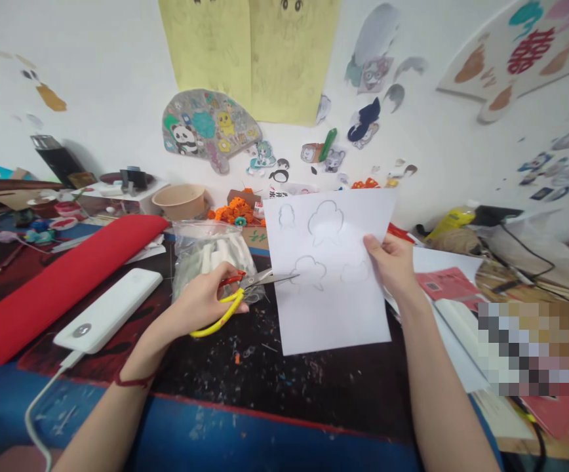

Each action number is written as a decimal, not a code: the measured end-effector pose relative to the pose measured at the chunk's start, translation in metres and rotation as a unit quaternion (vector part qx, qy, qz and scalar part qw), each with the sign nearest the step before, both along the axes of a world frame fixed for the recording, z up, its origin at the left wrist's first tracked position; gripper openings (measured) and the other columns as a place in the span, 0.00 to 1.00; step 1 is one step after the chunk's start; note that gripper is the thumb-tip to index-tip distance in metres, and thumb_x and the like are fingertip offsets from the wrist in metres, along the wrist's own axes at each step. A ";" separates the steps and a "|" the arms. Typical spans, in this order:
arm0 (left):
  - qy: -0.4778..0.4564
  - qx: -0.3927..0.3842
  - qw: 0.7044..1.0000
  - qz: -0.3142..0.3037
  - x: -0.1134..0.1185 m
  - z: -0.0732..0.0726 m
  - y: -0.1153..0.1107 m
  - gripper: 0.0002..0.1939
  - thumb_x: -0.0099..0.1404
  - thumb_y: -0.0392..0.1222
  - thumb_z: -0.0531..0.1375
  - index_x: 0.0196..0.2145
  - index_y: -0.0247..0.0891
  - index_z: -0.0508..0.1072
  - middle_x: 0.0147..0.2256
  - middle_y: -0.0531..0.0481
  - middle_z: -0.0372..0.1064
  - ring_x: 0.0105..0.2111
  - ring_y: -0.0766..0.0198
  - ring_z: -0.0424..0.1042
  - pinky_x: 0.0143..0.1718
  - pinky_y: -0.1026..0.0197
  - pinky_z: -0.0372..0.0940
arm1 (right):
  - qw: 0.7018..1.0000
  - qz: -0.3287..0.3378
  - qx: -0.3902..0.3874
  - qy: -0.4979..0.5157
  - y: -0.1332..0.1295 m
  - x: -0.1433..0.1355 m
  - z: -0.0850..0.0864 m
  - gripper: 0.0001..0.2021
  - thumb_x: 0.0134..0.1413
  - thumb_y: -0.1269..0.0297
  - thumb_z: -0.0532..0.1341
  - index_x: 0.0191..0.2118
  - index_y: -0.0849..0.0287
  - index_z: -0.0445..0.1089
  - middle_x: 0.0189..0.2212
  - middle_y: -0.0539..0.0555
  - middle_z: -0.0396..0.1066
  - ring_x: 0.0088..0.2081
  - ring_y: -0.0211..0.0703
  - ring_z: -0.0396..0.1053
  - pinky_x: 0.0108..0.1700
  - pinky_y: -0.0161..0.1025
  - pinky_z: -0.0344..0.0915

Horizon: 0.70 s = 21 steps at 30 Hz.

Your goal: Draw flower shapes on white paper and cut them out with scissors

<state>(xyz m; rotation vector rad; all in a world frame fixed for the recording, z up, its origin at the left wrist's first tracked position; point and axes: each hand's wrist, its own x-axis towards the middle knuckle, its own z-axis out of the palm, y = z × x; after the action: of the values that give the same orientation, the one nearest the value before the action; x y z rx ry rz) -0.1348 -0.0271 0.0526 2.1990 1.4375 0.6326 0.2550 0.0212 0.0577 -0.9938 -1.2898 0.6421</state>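
Observation:
My left hand (213, 295) is closed on scissors (238, 298) with yellow and red handles. Their blades are parted and point right, at the left edge of a white sheet of paper (331, 314), one blade lying over the sheet. Pencil outlines of cloud-like and small rounded shapes show on the paper. My right hand (395, 265) pinches the sheet at its right edge, thumb in front, and holds it upright above the dark mat. Behind my left hand lies a clear plastic bag (206, 242) of white pieces.
A red cloth-like roll (68, 282) and a white power bank (110, 311) with a cable lie on the left. At the back stand a beige bowl (180, 202) and orange yarn-like material (235, 210). Papers and a red packet (449, 286) are on the right. Small scraps dot the dark mat (314, 400).

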 end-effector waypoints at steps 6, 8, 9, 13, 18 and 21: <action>-0.004 -0.004 1.000 -0.006 0.003 0.004 -0.005 0.28 0.53 0.57 0.68 0.44 0.41 0.65 0.37 0.51 0.71 0.32 0.58 0.68 0.33 0.60 0.59 | 0.999 -0.027 0.021 -0.017 -0.012 -0.008 0.012 0.12 0.51 0.51 0.70 0.36 0.53 0.79 0.30 0.49 0.78 0.29 0.42 0.73 0.32 0.39 0.70; 0.002 -0.004 1.000 -0.007 0.003 0.003 -0.005 0.28 0.53 0.57 0.68 0.45 0.41 0.65 0.36 0.51 0.71 0.31 0.59 0.68 0.32 0.60 0.58 | 0.998 -0.045 0.039 -0.025 -0.014 -0.008 0.013 0.11 0.51 0.51 0.70 0.35 0.53 0.79 0.29 0.48 0.78 0.27 0.41 0.72 0.30 0.39 0.69; 0.004 -0.002 1.000 -0.007 0.003 0.003 -0.006 0.28 0.53 0.57 0.68 0.45 0.41 0.65 0.36 0.52 0.71 0.30 0.59 0.67 0.32 0.61 0.58 | 0.997 -0.052 0.049 -0.028 -0.014 -0.008 0.013 0.11 0.51 0.52 0.70 0.35 0.52 0.79 0.29 0.48 0.77 0.27 0.41 0.71 0.30 0.39 0.68; 0.001 0.009 1.000 -0.009 0.001 0.001 -0.005 0.30 0.52 0.58 0.69 0.46 0.42 0.65 0.36 0.52 0.71 0.30 0.61 0.67 0.31 0.61 0.58 | 0.996 -0.053 0.066 -0.035 -0.014 -0.006 0.011 0.08 0.53 0.54 0.70 0.36 0.51 0.79 0.32 0.49 0.78 0.29 0.41 0.72 0.32 0.39 0.69; -0.003 0.016 1.000 -0.023 0.002 0.002 -0.006 0.30 0.52 0.57 0.69 0.47 0.41 0.65 0.38 0.51 0.71 0.33 0.59 0.69 0.33 0.61 0.59 | 0.995 -0.058 0.070 -0.047 -0.015 -0.006 0.010 0.08 0.54 0.54 0.69 0.37 0.49 0.79 0.35 0.49 0.79 0.32 0.44 0.74 0.36 0.43 0.71; 0.006 0.020 1.000 -0.021 0.003 0.003 -0.008 0.29 0.53 0.58 0.69 0.46 0.41 0.66 0.34 0.52 0.70 0.31 0.60 0.68 0.31 0.62 0.57 | 0.995 -0.051 0.072 -0.040 -0.014 -0.008 0.009 0.07 0.54 0.55 0.69 0.37 0.49 0.79 0.36 0.49 0.79 0.34 0.44 0.75 0.38 0.43 0.71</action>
<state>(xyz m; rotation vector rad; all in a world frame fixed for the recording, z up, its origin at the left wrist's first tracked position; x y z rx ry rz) -0.1322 -0.0347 0.0559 2.2607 1.3933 0.6397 0.2474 0.0067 0.0672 -0.9677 -1.3264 0.4283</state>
